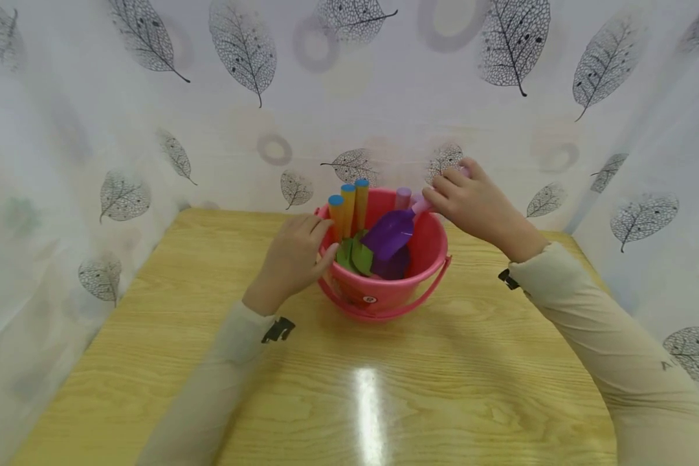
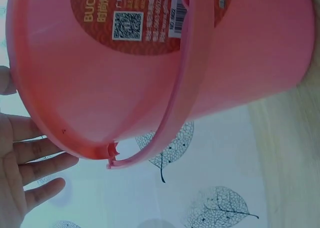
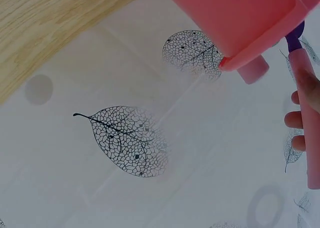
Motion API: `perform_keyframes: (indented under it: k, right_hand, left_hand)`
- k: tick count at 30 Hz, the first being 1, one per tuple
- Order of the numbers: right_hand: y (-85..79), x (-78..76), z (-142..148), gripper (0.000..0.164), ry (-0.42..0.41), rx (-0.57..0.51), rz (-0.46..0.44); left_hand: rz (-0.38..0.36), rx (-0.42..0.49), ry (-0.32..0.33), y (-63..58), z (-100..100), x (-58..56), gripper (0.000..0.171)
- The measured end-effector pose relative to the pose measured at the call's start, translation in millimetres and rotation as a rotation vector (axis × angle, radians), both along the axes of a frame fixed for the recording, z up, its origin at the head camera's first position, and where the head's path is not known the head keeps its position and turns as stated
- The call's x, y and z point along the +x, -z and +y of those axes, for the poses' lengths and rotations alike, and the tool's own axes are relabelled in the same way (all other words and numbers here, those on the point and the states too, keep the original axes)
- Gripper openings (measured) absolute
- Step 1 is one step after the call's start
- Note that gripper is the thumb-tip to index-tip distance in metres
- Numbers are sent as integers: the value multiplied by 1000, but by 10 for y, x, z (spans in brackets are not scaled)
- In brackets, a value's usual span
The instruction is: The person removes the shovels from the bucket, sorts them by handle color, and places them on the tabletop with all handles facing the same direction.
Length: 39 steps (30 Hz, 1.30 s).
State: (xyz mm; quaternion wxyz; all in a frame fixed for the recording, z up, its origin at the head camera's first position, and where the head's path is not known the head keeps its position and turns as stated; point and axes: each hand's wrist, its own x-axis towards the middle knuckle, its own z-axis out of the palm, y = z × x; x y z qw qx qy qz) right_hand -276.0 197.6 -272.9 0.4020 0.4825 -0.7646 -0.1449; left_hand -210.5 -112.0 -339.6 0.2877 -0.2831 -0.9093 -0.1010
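I am watching the right hand [image 1: 465,202] gripping a purple plastic scoop [image 1: 391,232] by its round pink handle [image 3: 313,160], its blade hanging beyond the fingers over a pink plastic bucket [image 1: 399,295], which the loosely spread fingers of the left hand [image 1: 293,257] are perhaps steadying.

On the pink bucket [image 2: 100,87] just beside the left hand [image 1: 291,259], a round red label [image 2: 145,46] reads "BUCKE", cut off there, with Chinese characters [image 2: 102,8], a QR code [image 2: 127,25] and a barcode [image 2: 175,17] marked "NO.", digits blurred. Up the arm from the right hand [image 1: 472,200], the right sleeve [image 1: 606,336] shows an "A".
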Motion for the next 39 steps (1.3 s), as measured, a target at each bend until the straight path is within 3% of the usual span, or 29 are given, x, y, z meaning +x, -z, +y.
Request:
perform_keyframes:
  k: [7, 12, 16, 27, 39]
  right_hand:
    - [-66, 33, 151, 21, 41, -78, 65]
    - [-76, 72, 269, 35, 92, -132, 91]
    - [-59, 92, 345, 35, 109, -197, 104]
    - [88, 148, 509, 43, 201, -392, 72]
    - [337, 164, 700, 29, 412, -553, -124]
  left_hand:
    - [-122, -9, -77, -27, -46, -57, 61]
    - [-277, -80, -160, -36, -54, -57, 71]
    - [-368, -109, -198, -49, -21, -43, 77]
    - [-443, -156, -249, -101, 28, -26, 93]
    - [-489, -152, -206, -96, -28, -42, 107]
